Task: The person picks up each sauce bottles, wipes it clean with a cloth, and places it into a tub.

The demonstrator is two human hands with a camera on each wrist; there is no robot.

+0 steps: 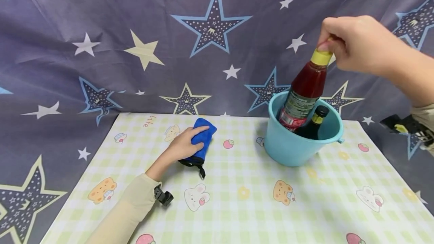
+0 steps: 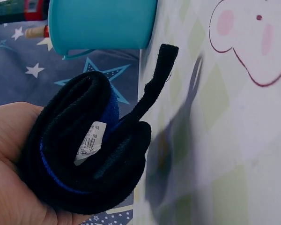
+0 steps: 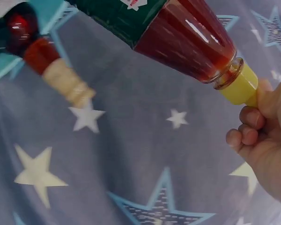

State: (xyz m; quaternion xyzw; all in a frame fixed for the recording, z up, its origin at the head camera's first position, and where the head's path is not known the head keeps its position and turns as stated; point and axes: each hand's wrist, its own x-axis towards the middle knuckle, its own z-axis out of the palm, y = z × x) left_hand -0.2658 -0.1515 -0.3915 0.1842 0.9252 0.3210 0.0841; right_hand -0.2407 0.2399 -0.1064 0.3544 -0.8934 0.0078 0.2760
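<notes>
At the right, my right hand (image 1: 362,44) pinches the yellow cap (image 3: 241,86) of a sauce bottle (image 1: 301,93). Dark red sauce fills the bottle, which has a green and red label. It leans, its lower end inside a light blue bucket (image 1: 293,155). Beside it in the bucket is a dark bottle (image 1: 313,123) with a black cap. My left hand (image 1: 184,144) grips a folded blue cloth (image 1: 205,136) over the table's left half. Seen end-on in the left wrist view, the cloth shows black folds (image 2: 61,136), a white tag (image 2: 90,143) and a black loop (image 2: 159,70).
A tan-topped neck with a red band (image 3: 65,82) pokes out of the bucket in the right wrist view. The table (image 1: 237,206) wears a green checked cover with printed cartoon figures. Behind it hangs a dark curtain (image 1: 210,86) with stars.
</notes>
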